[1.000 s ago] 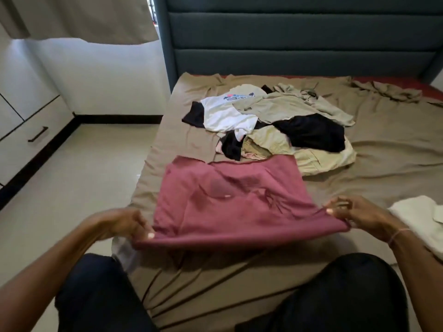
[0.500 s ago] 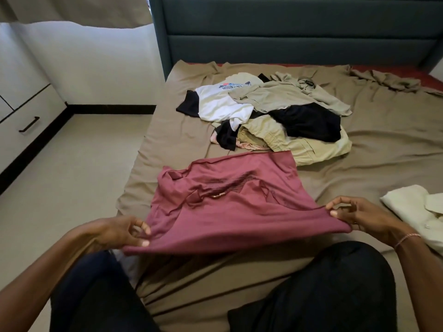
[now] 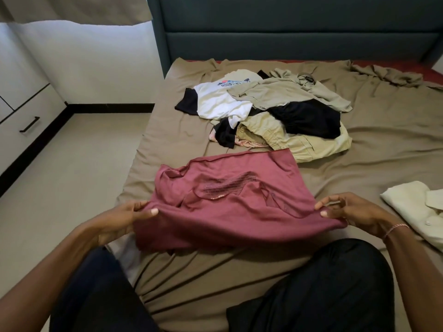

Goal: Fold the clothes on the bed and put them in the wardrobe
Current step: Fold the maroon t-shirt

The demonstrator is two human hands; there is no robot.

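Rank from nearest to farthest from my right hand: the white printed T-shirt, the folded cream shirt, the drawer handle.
From the right hand, which pinches the maroon top:
1. Folded cream shirt, just to its right.
2. White printed T-shirt, in the pile ahead.
3. Drawer handle, far left across the floor.

The person's forearms are bare up to the frame edge. A thin braided pink-and-white thread bracelet point(image 3: 395, 229) circles the wrist just behind the right hand point(image 3: 354, 212). The nails of the left hand point(image 3: 119, 221) are short. Loose dark trousers of soft matte cloth point(image 3: 323, 283) cover both legs, navy-tinged on the left and nearly black on the right.
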